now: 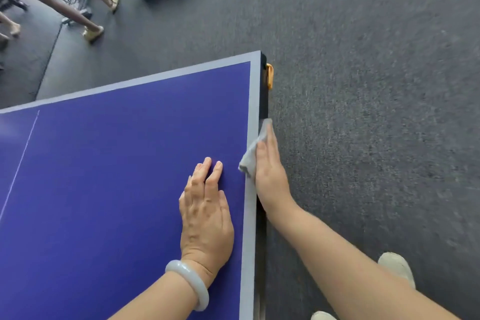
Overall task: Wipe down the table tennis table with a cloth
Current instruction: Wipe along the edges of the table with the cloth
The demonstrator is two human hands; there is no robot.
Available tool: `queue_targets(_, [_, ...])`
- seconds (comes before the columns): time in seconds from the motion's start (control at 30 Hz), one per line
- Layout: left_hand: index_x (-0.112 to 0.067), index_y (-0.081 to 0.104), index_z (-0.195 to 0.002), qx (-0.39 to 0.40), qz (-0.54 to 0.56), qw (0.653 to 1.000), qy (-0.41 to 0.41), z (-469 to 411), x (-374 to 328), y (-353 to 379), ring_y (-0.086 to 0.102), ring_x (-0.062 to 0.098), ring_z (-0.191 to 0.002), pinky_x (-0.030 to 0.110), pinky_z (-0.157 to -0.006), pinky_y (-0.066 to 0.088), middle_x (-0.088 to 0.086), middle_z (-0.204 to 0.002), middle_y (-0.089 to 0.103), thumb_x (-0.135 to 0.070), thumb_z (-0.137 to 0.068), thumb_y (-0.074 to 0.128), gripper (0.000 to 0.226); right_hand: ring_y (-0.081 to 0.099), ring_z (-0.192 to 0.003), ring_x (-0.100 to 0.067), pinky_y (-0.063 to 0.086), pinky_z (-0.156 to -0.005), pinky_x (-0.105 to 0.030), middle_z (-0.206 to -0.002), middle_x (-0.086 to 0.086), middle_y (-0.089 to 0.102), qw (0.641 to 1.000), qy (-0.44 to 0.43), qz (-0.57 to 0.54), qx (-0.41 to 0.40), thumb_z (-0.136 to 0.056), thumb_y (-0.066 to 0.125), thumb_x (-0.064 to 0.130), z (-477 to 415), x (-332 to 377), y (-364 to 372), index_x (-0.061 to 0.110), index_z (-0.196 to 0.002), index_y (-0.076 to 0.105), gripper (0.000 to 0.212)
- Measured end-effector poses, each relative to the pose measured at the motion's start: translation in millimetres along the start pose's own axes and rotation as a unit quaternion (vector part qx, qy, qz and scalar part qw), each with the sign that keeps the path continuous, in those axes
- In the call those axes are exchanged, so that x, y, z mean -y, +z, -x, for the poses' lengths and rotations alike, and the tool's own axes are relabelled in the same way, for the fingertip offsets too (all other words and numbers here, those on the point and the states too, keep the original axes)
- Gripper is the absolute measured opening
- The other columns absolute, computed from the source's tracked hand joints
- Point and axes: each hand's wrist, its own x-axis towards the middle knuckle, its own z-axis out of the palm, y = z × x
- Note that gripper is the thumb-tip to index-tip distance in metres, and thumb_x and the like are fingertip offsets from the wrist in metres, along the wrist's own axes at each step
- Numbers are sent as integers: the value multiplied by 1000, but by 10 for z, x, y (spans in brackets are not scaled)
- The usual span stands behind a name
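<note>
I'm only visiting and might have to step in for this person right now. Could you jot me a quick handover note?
Left hand: flat on the blue table top near its right border, fingers straight, holding nothing.
Right hand: presses the grey cloth against the table's side edge, fingers straight.
Done: the picture does not show which parts are wiped.
Left: probably run the cloth along that edge to the far corner, then wipe the top.

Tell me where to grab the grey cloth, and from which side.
Pinch the bunched loose end of the cloth, lying on the pale border of the table, from above on the tabletop side; the right hand pins the rest against the rim.
</note>
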Motion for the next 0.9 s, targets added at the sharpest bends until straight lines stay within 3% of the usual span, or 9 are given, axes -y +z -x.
queue_targets(0.07, [-16, 41, -147, 0, -10, 1000, 6, -4, -4, 1, 31, 20, -142, 42, -115, 27, -2, -155, 31, -4, -94, 48, 54, 3, -152, -4, 3, -125, -31, -166, 10, 7, 1000, 17, 11, -19, -110, 23, 32, -623, 215, -10, 25, -158, 11, 51])
queue_targets(0.17, [-16, 41, -146, 3, -13, 1000, 1, -4, -4, 4, 31, 20, -142, 44, -114, 30, -2, -155, 31, -1, -94, 49, 55, 0, -152, -6, -3, -117, -17, -167, 3, 5, 998, 26, 28, -52, -109, 24, 33, -880, 362, 50, 20, -159, 11, 53])
queue_targets(0.3, [-15, 43, -145, -3, -11, 1000, 10, -7, -2, -1, 30, 19, -142, 44, -114, 28, -2, -154, 33, 2, -92, 52, 57, -4, -151, -1, -2, -123, -22, -167, 8, 1, 994, -59, 93, -28, -103, 28, 41, -350, 188, 102, 20, -159, 4, 65])
queue_targets(0.37, [-15, 42, -145, -3, -10, 1000, 10, -10, 8, 17, 30, 19, -142, 41, -114, 27, -2, -154, 33, 2, -90, 55, 59, -3, -152, -3, -1, -124, -26, -167, 6, 1, 992, -72, 103, -29, -106, 31, 33, -499, 181, 81, 18, -159, 3, 62])
queue_targets(0.47, [-14, 44, -145, -9, -17, 1000, 12, -4, 8, 11, 32, 20, -141, 40, -114, 27, -1, -153, 34, 2, -89, 55, 59, -3, -153, -11, 1, -125, -35, -167, -1, 2, 988, -41, 137, -54, -108, 30, 25, -1100, 400, 77, 12, -159, 4, 58])
queue_targets(0.57, [-14, 44, -145, -9, -22, 1000, 20, -3, 4, 10, 32, 20, -140, 39, -115, 26, 0, -153, 34, -7, -95, 43, 50, -7, -153, -15, -7, -124, -34, -167, -6, 0, 985, -10, 160, -66, -109, 27, 26, -1429, 552, 71, 9, -158, 4, 57])
queue_targets(0.73, [-14, 43, -145, -4, -37, 999, 15, -13, -10, -14, 33, 20, -141, 40, -113, 30, 0, -154, 33, -21, -93, 28, 54, -6, -152, -6, -5, -121, -24, -167, 3, -4, 991, 0, 129, -41, -108, 32, 29, -612, 345, 88, 18, -159, 0, 62])
queue_targets(0.8, [-13, 44, -144, -3, -45, 999, 18, -23, -7, -1, 34, 21, -140, 43, -111, 34, 0, -154, 33, -21, -93, 29, 54, -5, -152, -7, -2, -124, -28, -167, 2, -5, 991, 9, 132, -21, -107, 33, 29, -470, 305, 69, 20, -159, -2, 62])
queue_targets(0.9, [-13, 45, -143, -3, -49, 999, 12, -26, -13, -3, 37, 23, -138, 47, -106, 40, 1, -153, 35, -21, -92, 28, 55, 16, -151, -17, 12, -124, -37, -166, -8, 12, 992, 59, 110, -24, -108, 32, 24, -886, 518, 37, 16, -159, 6, 58])
